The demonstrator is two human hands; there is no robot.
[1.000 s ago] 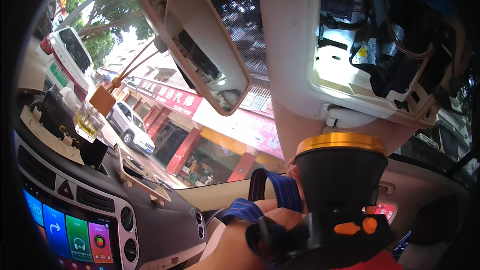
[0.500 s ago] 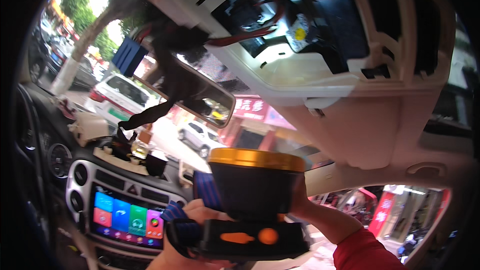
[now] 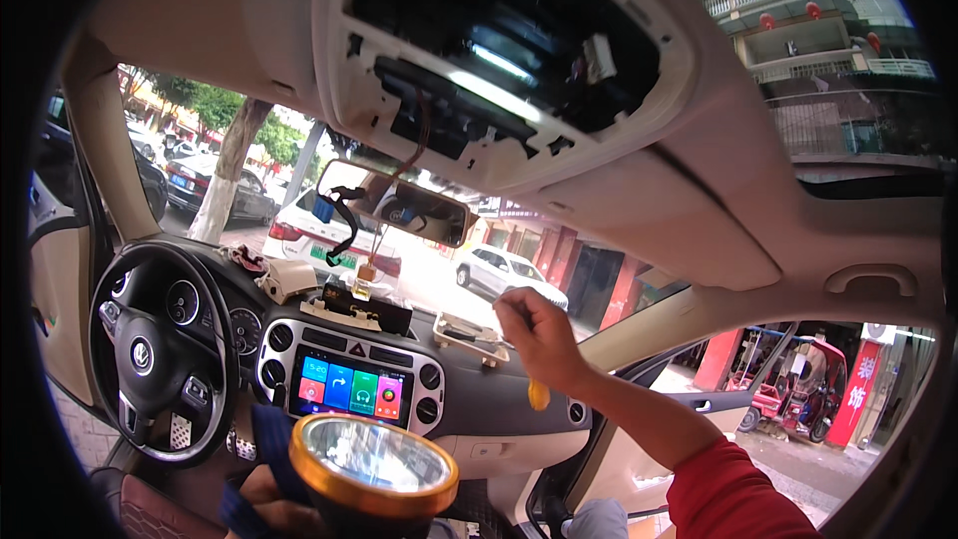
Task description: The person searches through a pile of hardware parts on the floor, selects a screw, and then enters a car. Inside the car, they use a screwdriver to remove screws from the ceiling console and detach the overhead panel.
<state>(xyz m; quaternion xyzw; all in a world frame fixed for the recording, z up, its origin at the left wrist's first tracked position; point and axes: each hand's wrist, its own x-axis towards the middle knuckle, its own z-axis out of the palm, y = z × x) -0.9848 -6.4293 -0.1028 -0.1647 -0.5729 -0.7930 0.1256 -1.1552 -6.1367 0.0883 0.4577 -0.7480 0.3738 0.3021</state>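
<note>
At the bottom of the view, my left hand (image 3: 274,509) is closed on a headlamp (image 3: 374,464) with a gold rim, a clear lens and a blue strap. The lens faces up and toward the windscreen. Over the passenger side of the dashboard, my right hand (image 3: 539,327) is raised with its fingers pinched together. What they hold, if anything, is too small to make out. A yellow piece (image 3: 539,395) shows just beneath that hand; whether it is held cannot be told. Beside the fingers, on the dashboard, lies a pale tray (image 3: 469,334) with small items in it.
Overhead, the roof console frame (image 3: 519,175) is open, with wires (image 3: 424,130) hanging toward the rear-view mirror (image 3: 399,208). The steering wheel (image 3: 160,354) is at the left, the lit screen (image 3: 349,382) in mid-dashboard. Beige trim pieces (image 3: 289,279) lie on top. The passenger door (image 3: 689,419) stands ajar.
The headlamp has dropped lower and tilted, so its lens now shows. My right hand has left it and risen over the dashboard. The view has swung left and widened.
</note>
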